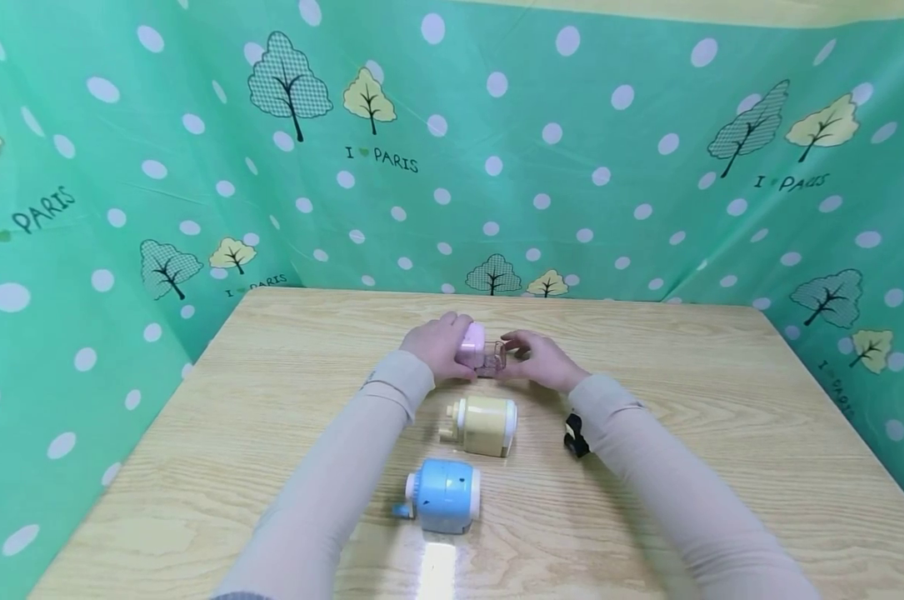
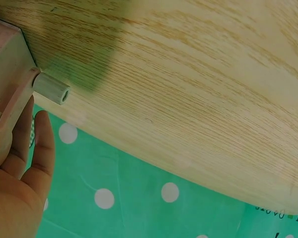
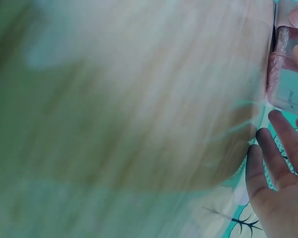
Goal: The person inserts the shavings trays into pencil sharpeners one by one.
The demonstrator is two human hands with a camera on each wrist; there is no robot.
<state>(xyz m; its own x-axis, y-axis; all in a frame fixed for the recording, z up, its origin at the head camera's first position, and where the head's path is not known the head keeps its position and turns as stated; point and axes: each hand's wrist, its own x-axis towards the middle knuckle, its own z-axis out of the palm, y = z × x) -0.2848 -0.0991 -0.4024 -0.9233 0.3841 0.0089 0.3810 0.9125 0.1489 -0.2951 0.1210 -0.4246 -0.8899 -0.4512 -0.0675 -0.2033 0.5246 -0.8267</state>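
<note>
A pink crank pencil sharpener (image 1: 471, 343) sits toward the back of the table. My left hand (image 1: 440, 346) grips its body from the left; the left wrist view shows its crank handle (image 2: 50, 88) by the palm. A clear, pinkish shavings drawer (image 1: 491, 360) sticks out of its right side. My right hand (image 1: 539, 361) holds the drawer's outer end, thumb on the near side and fingers on the far side. In the right wrist view the drawer (image 3: 288, 91) is partly cut off by the edge, so the finger contact is only partly visible.
Nearer me stand a cream crank sharpener (image 1: 486, 425) and a blue one (image 1: 446, 496), cranks to the left. A small black object (image 1: 575, 437) lies partly behind my right forearm. A green dotted curtain (image 1: 489, 167) hangs behind the wooden table (image 1: 684, 375).
</note>
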